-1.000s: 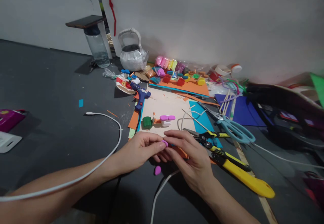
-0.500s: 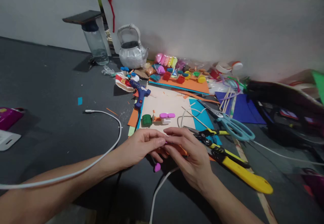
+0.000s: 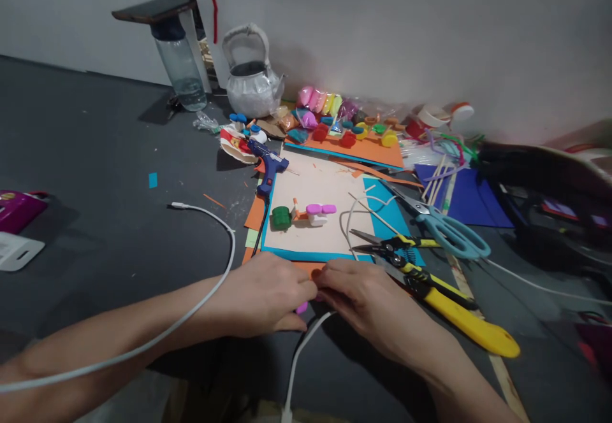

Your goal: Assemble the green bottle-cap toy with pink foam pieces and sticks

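My left hand [image 3: 275, 292] and my right hand [image 3: 356, 289] meet at the front edge of the sheets, fingers curled and bent down. A sliver of a small pink clay piece [image 3: 319, 297] shows between their fingertips; the rest of it is hidden. Another pink bit [image 3: 301, 308] peeks out under my left fingers. Just beyond lies a small clay figure on the cream sheet [image 3: 315, 178], with a green rolled part [image 3: 281, 218], an orange middle and a pink-and-white end [image 3: 318, 214].
A blue glue gun [image 3: 270, 171] lies at the sheet's left. Scissors [image 3: 449, 232], pliers [image 3: 396, 244] and a yellow-handled cutter [image 3: 468, 321] lie right. A white cable [image 3: 210, 292] crosses my left forearm. Behind are a silver kettle [image 3: 253, 88], a bottle [image 3: 182, 72] and coloured clay pieces [image 3: 349, 136].
Both hands have dropped slightly toward me and turned knuckles up, covering more of the pink pieces. The view has tilted a little downward. The clay figure stays on the sheet.
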Demonstrator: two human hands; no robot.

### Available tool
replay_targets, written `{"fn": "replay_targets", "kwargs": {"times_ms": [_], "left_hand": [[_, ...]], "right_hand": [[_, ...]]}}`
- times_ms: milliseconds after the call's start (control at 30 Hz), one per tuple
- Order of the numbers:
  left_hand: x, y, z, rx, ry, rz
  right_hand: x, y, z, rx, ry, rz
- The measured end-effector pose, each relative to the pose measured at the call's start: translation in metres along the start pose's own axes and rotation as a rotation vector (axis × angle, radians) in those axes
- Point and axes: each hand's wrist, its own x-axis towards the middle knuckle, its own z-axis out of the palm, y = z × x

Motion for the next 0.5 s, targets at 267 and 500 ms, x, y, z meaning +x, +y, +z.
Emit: {"fn": "replay_targets", "kwargs": {"times_ms": [267, 500], "left_hand": [[-0.002, 0.001, -0.02, -0.272, 0.15, -0.126], [0.006, 0.003, -0.015, -1.337, 0.237, -0.424]], "right_hand": [[0.002, -0.002, 0.007, -0.019, -0.012, 0.026], [0.002, 0.002, 0.005, 0.146, 0.153, 0.055]]}}
